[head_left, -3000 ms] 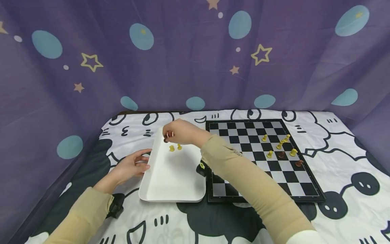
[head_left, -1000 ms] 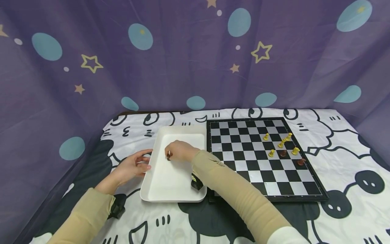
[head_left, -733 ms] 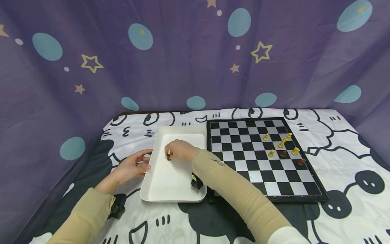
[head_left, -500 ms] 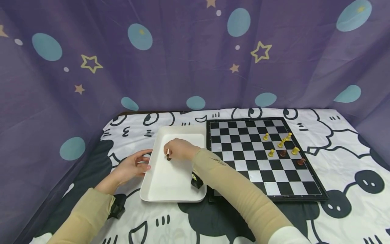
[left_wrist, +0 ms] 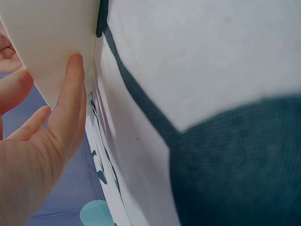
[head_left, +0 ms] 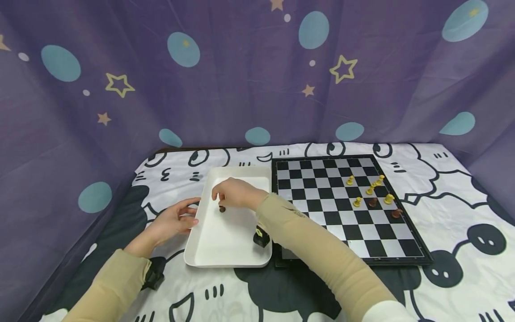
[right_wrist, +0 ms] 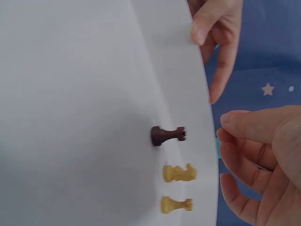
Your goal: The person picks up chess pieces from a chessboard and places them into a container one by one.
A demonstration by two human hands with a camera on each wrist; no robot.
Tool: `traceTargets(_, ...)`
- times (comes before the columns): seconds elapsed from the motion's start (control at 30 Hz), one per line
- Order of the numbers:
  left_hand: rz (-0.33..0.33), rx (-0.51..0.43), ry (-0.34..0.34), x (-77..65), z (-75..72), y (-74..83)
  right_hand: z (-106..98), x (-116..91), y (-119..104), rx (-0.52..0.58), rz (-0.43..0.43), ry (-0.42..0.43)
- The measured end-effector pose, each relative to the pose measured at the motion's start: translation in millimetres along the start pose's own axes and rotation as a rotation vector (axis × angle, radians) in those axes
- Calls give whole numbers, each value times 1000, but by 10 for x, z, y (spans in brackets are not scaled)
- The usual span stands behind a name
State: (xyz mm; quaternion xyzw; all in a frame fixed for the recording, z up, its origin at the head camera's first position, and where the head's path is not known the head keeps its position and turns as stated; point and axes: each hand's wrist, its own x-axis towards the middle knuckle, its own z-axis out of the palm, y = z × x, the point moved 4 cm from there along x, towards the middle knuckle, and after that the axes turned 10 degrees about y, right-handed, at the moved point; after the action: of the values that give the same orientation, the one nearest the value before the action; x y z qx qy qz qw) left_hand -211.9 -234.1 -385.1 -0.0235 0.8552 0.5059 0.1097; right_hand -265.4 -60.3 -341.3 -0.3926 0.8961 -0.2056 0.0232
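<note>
A dark brown chess rook (head_left: 222, 209) stands upright in the white tray (head_left: 225, 246). The right wrist view shows the rook (right_wrist: 167, 135) in line with a yellow knight (right_wrist: 179, 173) and a yellow rook (right_wrist: 177, 205); in the head view my right hand hides those yellow pieces. Just above the brown rook is my right hand (head_left: 237, 193), its loosely bent fingers apart from every piece and holding nothing. My left hand (head_left: 168, 223) rests its fingers against the tray's left side; in the left wrist view a fingertip (left_wrist: 74, 63) touches the outer wall.
Right of the tray lies a chessboard (head_left: 318, 218) with a black frame. Several yellow pieces (head_left: 357, 201) and two brown ones (head_left: 396, 213) occupy its right part. A patterned white and dark cloth (head_left: 225, 295) covers the table, and a purple curtain (head_left: 241, 89) hangs behind.
My right hand carried the brown rook from the tray's far left corner, set it down nearer me and let go. It has since lifted slightly up and left. The left hand stays put.
</note>
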Motion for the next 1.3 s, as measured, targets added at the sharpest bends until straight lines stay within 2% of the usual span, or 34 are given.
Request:
traceTargets(0.57,6,-8,0,-25,-3,-42,-176,-267,-147,57,-50,-20)
traceTargets(0.77,8,-3,4,-19,0,-44,-237,-416,-179,80,-83,1)
traceTargets(1.07,6,5,4,-4,-1,-29,-270,-657,-173,78,-87,-4)
traceTargets(1.3,2,1,1,17,1,-23,-319,-874,-128,81,-125,36)
